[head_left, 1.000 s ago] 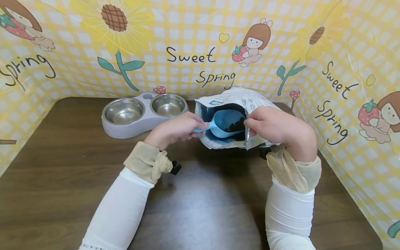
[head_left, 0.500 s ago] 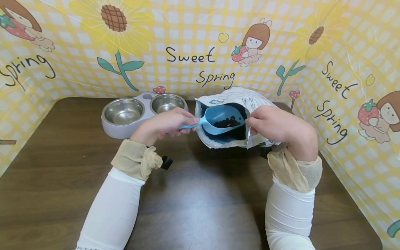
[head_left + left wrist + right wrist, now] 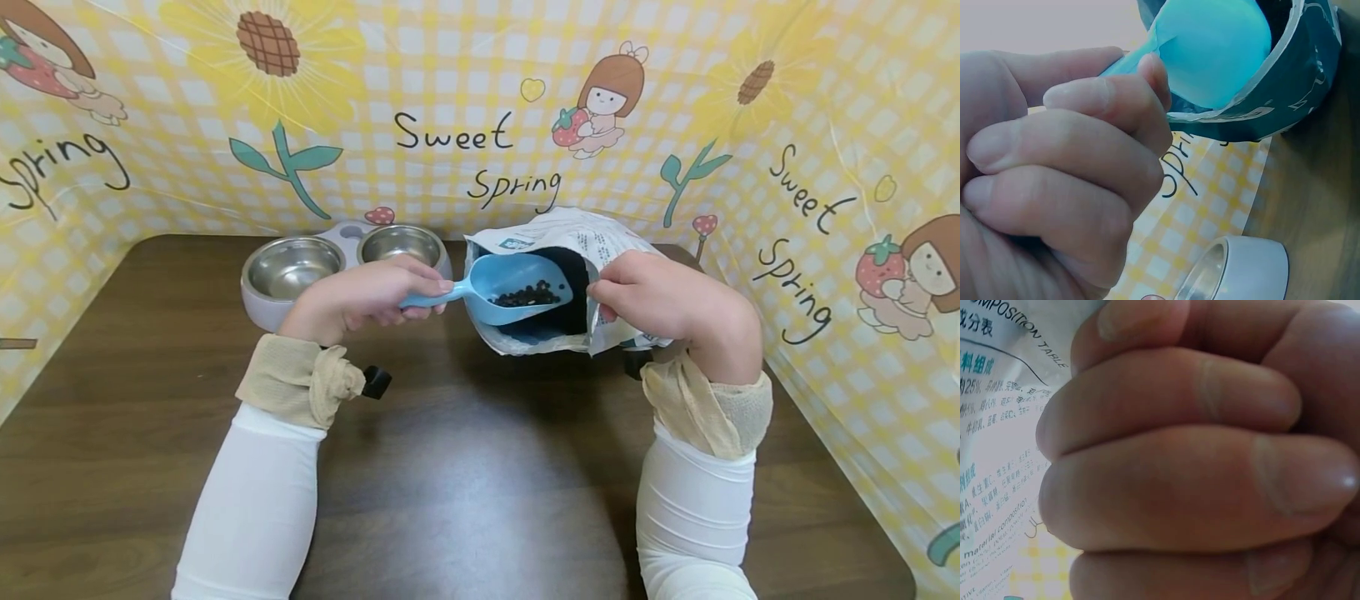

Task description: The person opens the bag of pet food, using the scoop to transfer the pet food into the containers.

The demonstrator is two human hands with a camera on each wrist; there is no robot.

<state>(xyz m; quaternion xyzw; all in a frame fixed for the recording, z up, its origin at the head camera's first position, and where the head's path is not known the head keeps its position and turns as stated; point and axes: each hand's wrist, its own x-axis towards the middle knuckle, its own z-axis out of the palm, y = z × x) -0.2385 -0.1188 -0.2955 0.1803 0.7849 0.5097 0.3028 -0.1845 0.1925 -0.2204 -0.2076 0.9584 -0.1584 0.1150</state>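
Note:
My left hand [image 3: 382, 292] grips the handle of a light blue scoop [image 3: 487, 312] between thumb and curled fingers. Dark kibble [image 3: 528, 294] lies in the scoop's bowl, which overlaps the mouth of a white food bag [image 3: 577, 229]. The bag lies on its side, opening towards the left. At the right edge of that opening my right hand [image 3: 660, 296] pinches the bag's rim. In the left wrist view the underside of the scoop [image 3: 1216, 56] shows inside the bag's dark teal rim [image 3: 1260, 115]. Printed bag wall [image 3: 997, 425] stands beside the curled right fingers in the right wrist view.
A pale lilac double feeder [image 3: 258, 310] with two steel bowls [image 3: 292, 271] stands at the back left, partly behind my left hand. The wooden table [image 3: 480, 500] is bordered by a yellow checked cloth [image 3: 435, 67] at the back and sides.
My left hand has drawn the scoop leftwards from deeper in the bag to its mouth, and the kibble in it shows more fully. The right hand keeps its hold on the rim.

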